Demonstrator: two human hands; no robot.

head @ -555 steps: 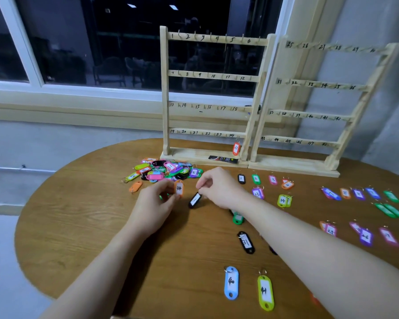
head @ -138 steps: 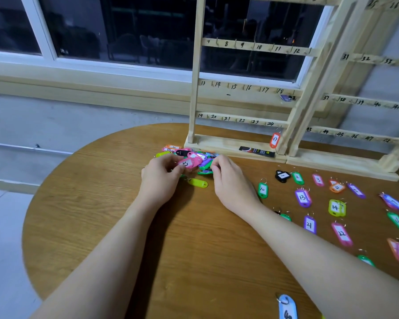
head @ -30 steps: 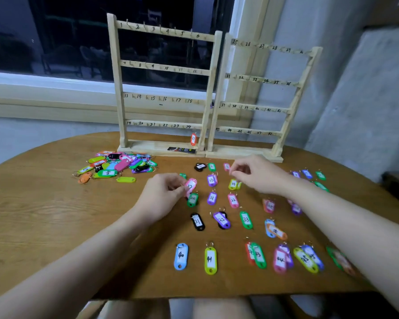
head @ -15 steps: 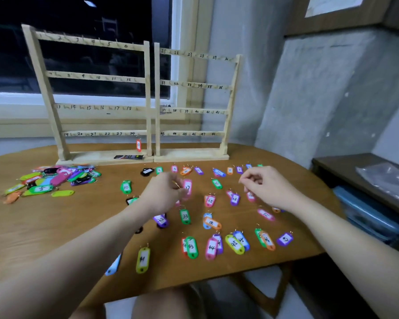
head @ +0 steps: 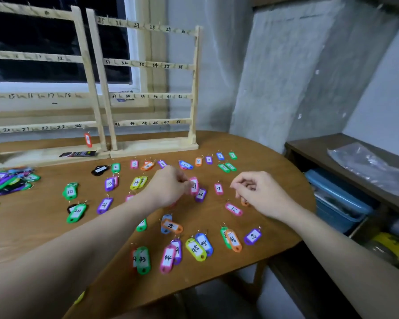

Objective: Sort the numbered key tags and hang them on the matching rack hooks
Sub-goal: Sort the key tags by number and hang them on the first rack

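Note:
My left hand [head: 168, 186] pinches a pink key tag [head: 194, 185] just above the wooden table [head: 44, 226], next to a purple tag marked 26 [head: 200, 194]. My right hand [head: 260, 193] hovers to the right with curled fingers and nothing visible in them, beside a pink tag [head: 218, 188]. Several numbered tags lie in rows across the table. An unsorted heap of tags [head: 8, 180] sits at the far left. Two wooden racks [head: 148, 95] with numbered hooks stand at the back; one orange tag [head: 88, 139] hangs on the left rack's bottom rail.
The table's rounded edge runs close on the right and front. Beyond it, a low dark shelf [head: 320, 146] holds a plastic bag [head: 371, 166], with a blue bin [head: 339, 199] underneath. A black strip [head: 77, 154] lies on the rack base.
My view has swung right, away from the heap. My left hand has carried the pink tag rightward over the sorted rows, and my right hand has moved right too.

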